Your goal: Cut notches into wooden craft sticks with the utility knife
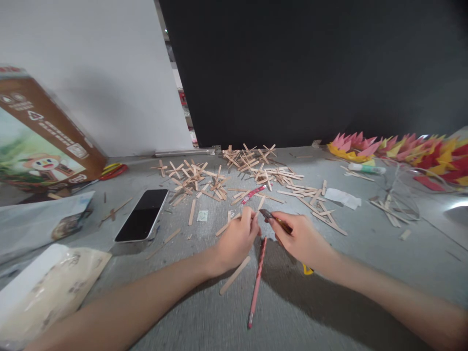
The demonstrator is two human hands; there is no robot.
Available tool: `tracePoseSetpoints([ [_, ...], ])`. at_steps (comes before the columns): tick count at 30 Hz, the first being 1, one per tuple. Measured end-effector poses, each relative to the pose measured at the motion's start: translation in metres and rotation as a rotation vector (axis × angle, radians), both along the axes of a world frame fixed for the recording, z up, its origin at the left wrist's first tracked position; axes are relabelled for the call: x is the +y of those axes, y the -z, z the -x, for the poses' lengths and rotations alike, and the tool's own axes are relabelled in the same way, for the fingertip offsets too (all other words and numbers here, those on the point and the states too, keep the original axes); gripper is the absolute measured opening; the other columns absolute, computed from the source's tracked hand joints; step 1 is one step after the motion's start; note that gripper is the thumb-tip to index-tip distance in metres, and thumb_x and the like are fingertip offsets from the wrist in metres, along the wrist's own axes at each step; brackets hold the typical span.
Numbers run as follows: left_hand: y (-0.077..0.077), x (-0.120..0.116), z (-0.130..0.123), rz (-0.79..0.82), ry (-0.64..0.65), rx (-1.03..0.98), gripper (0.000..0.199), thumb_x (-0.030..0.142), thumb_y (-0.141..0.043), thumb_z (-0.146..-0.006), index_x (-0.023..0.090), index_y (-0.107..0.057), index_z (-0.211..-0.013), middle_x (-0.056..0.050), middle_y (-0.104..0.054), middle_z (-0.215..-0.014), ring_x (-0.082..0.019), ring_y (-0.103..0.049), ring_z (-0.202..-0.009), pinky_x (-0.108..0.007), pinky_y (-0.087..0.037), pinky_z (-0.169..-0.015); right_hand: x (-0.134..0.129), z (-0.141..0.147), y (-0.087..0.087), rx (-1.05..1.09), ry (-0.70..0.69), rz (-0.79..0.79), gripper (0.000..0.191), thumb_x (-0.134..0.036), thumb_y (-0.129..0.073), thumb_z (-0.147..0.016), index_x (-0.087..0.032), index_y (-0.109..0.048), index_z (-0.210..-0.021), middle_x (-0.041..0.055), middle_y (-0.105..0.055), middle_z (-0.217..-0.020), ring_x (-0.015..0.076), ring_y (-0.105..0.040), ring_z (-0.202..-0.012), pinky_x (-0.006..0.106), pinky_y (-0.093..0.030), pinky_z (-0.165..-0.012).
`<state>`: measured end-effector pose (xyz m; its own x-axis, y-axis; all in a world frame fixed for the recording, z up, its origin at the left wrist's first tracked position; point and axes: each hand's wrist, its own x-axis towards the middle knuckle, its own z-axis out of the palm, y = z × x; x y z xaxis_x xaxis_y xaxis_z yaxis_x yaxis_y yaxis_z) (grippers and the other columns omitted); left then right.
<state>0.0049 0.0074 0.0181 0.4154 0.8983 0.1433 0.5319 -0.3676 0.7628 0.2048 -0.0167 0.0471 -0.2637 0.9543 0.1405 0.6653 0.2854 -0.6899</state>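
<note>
My left hand [236,240] is closed, pinching a wooden craft stick [261,203] that sticks up past the fingertips. In my right hand [305,239] is a utility knife [281,223], its dark blade end close to the stick; whether the blade touches the wood I cannot tell. Below both hands a pink pencil [258,282] with a twisted pattern lies on the grey table. A loose craft stick [235,276] rests under my left wrist. A yellow piece [307,269] shows beneath my right hand, perhaps the knife's tail end.
Piles of craft sticks [193,175], many joined in crosses, spread toward the dark panel [310,73]. At left are a smartphone [142,216], a plastic packet [54,287] and a printed box [44,136]. Folded paper pieces [354,146], a glue stick [366,168] and white paper [342,198] lie right.
</note>
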Motion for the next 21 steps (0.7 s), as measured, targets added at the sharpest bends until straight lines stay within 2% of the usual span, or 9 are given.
tracePoseSetpoints([
  [6, 0.006, 0.001, -0.001, -0.005, -0.022, -0.032, 0.008, 0.027, -0.039, -0.106, 0.025, -0.044, -0.100, -0.001, -0.071, -0.081, -0.020, -0.071, -0.076, -0.031, -0.052, -0.072, 0.000, 0.003, -0.005, 0.053, -0.013, 0.056, 0.035, -0.038, -0.047, -0.103, -0.021, -0.057, -0.074, -0.0044, -0.046, -0.054, 0.0109, -0.036, -0.050, 0.028, -0.026, -0.049],
  [10, 0.008, 0.001, 0.000, -0.013, -0.023, -0.036, 0.007, 0.027, -0.041, -0.105, 0.025, -0.046, -0.101, -0.002, -0.072, -0.081, -0.020, -0.071, -0.075, -0.031, -0.053, -0.071, -0.001, 0.004, -0.007, 0.103, -0.013, 0.122, 0.035, -0.039, -0.048, -0.103, -0.022, -0.053, -0.073, -0.0049, -0.049, -0.051, 0.0104, -0.041, -0.045, 0.026, -0.027, -0.046],
  [13, 0.008, 0.001, 0.001, -0.021, -0.009, -0.043, 0.007, 0.028, -0.041, -0.106, 0.025, -0.045, -0.101, -0.002, -0.071, -0.083, -0.020, -0.071, -0.076, -0.031, -0.052, -0.071, -0.001, 0.004, -0.007, 0.124, -0.015, 0.161, 0.035, -0.041, -0.048, -0.104, -0.022, -0.051, -0.073, -0.0059, -0.048, -0.049, 0.0098, -0.041, -0.041, 0.025, -0.027, -0.044],
  [16, 0.008, 0.001, 0.001, -0.002, -0.001, -0.061, 0.009, 0.029, -0.038, -0.108, 0.025, -0.044, -0.104, -0.001, -0.071, -0.084, -0.020, -0.071, -0.078, -0.031, -0.050, -0.072, -0.003, 0.006, -0.008, 0.187, -0.018, 0.239, 0.033, -0.043, -0.046, -0.105, -0.022, -0.054, -0.080, -0.0068, -0.047, -0.047, 0.0103, -0.042, -0.037, 0.024, -0.029, -0.041],
  [21, 0.005, 0.001, 0.000, 0.003, -0.017, -0.050, 0.013, 0.034, -0.036, -0.109, 0.024, -0.044, -0.105, 0.000, -0.068, -0.082, -0.020, -0.067, -0.074, -0.030, -0.044, -0.069, -0.006, 0.011, -0.005, 0.344, -0.032, 0.358, 0.031, -0.047, -0.045, -0.105, -0.023, -0.053, -0.088, -0.0060, -0.054, -0.052, 0.0114, -0.050, -0.038, 0.023, -0.037, -0.040],
])
